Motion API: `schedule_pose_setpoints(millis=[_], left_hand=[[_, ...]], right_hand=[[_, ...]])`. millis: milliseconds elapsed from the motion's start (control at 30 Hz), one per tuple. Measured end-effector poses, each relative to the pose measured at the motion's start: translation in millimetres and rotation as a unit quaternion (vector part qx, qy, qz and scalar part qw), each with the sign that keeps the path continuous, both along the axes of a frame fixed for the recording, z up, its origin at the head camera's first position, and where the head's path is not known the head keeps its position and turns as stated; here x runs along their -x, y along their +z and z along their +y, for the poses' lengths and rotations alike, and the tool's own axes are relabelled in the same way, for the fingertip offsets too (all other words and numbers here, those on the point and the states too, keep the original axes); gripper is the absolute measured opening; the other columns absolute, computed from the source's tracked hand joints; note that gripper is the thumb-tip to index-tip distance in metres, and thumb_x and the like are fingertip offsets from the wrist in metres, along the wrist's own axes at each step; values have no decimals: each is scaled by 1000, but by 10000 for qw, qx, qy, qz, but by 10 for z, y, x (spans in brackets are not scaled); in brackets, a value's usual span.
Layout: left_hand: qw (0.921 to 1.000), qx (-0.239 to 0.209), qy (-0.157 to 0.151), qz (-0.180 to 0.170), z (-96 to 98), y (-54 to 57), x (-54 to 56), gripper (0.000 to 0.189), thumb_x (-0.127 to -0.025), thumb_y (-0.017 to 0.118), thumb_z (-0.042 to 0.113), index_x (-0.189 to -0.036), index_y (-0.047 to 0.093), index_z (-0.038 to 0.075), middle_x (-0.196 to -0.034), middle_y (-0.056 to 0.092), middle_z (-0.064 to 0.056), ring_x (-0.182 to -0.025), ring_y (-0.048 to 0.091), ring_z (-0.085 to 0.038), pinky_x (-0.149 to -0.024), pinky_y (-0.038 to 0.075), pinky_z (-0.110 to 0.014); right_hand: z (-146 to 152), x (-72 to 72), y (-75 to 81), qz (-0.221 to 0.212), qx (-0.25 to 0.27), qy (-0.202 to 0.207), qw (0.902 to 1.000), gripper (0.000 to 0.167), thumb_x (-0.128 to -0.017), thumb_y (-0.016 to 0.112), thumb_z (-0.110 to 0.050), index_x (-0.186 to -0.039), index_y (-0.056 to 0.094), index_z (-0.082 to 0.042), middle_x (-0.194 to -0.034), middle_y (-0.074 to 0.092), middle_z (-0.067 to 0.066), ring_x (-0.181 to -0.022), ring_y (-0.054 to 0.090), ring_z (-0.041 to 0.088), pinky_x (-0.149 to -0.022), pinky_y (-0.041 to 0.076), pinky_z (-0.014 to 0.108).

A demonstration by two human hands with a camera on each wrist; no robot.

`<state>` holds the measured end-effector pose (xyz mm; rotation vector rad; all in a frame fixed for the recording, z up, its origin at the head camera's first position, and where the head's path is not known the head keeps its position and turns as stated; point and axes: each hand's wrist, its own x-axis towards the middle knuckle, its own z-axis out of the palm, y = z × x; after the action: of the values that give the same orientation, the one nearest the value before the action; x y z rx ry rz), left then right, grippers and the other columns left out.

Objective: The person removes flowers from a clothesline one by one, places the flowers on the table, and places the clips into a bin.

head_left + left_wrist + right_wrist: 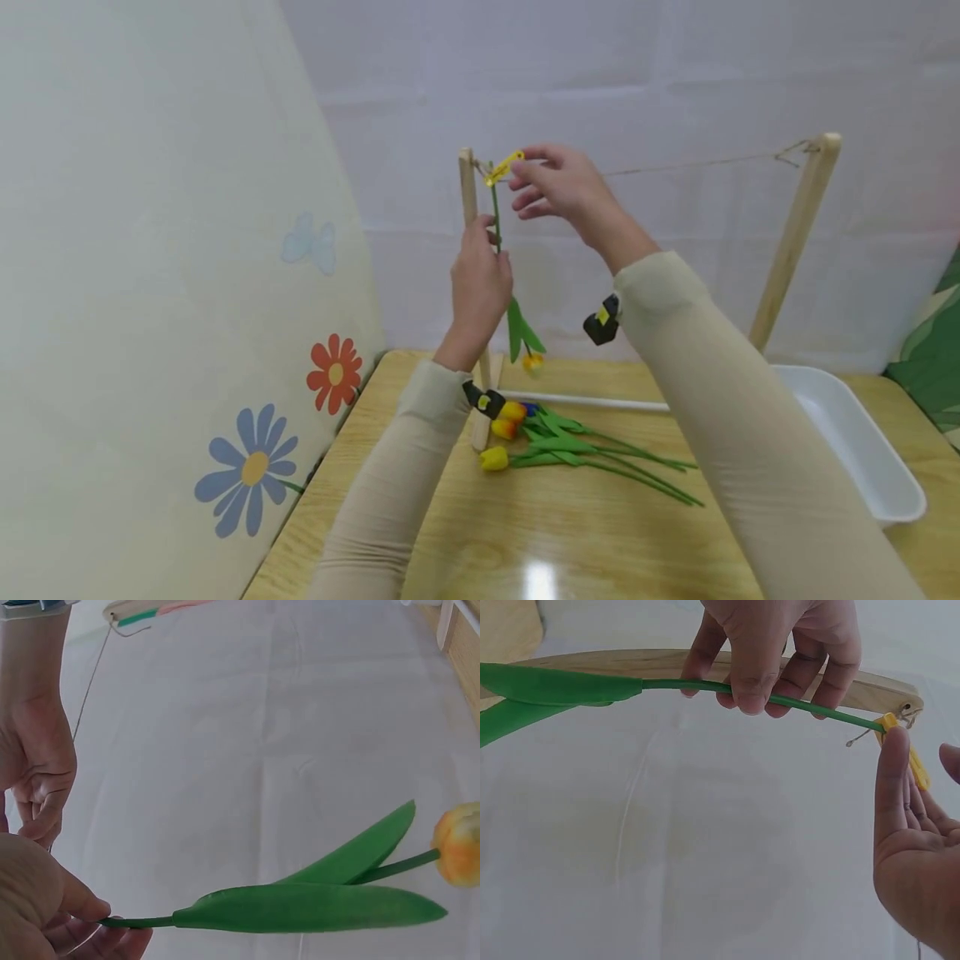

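Note:
An artificial tulip with a yellow-orange bloom [532, 362] hangs head down near the left wooden post. My left hand [480, 275] holds its green stem [667, 684] between thumb and fingers, above the leaves [300, 907]. At the stem's upper end a yellow clothespin [501, 169] sits across the stem by the string [675, 168]. My right hand [558, 183] pinches the clothespin between thumb and fingers, its other fingers loosely spread. In the right wrist view the right thumb [894, 776] lies along the clothespin, right by the stem's tip.
The string runs between the left post [468, 192] and right post [795, 242], joined low down by a white bar [585, 402]. Several tulips [555, 446] lie on the wooden table [570, 542]. A white tray [911, 496] stands at right; a painted wall [187, 208] borders the left.

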<state>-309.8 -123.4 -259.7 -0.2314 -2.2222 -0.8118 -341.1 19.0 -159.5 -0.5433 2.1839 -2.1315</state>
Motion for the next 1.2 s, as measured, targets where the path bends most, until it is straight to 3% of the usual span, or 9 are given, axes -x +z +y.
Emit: schedule_pose_setpoints(millis=[333, 633, 1067, 1200], left_hand=[[9990, -252, -329, 183, -54, 2, 17, 39, -96, 59, -2, -134, 53, 1, -113, 64, -16, -97, 67, -29, -81, 56, -44], [9983, -326, -483, 98, -99, 16, 0, 40, -97, 60, -2, -136, 53, 2, -114, 66, -16, -94, 67, -30, -82, 56, -43], [9977, -304, -581, 196, -113, -14, -18, 42, -97, 60, -3, -138, 53, 3, -111, 66, -16, -93, 67, -30, -82, 57, -42], [9971, -339, -650, 179, -124, 5, -31, 44, -97, 61, -3, -140, 53, 5, -110, 67, -15, -92, 67, -30, -80, 57, -41]], right_hand=[[-22, 30, 64, -86, 226, -306, 9992, 28, -101, 62, -16, -126, 58, -3, -110, 68, 14, -76, 67, 19, -75, 62, 30], [25, 50, 68, -19, -126, -356, 9993, 39, -103, 60, -22, -140, 55, -10, -114, 67, 12, -83, 68, 20, -81, 61, 32], [37, 17, 53, -84, -187, -181, 9996, 42, -102, 62, -24, -139, 57, -5, -117, 66, 14, -84, 68, 19, -82, 61, 32], [41, 5, 67, -164, 177, -350, 9991, 39, -98, 68, -20, -133, 63, -3, -116, 69, 16, -79, 69, 18, -79, 61, 30]])
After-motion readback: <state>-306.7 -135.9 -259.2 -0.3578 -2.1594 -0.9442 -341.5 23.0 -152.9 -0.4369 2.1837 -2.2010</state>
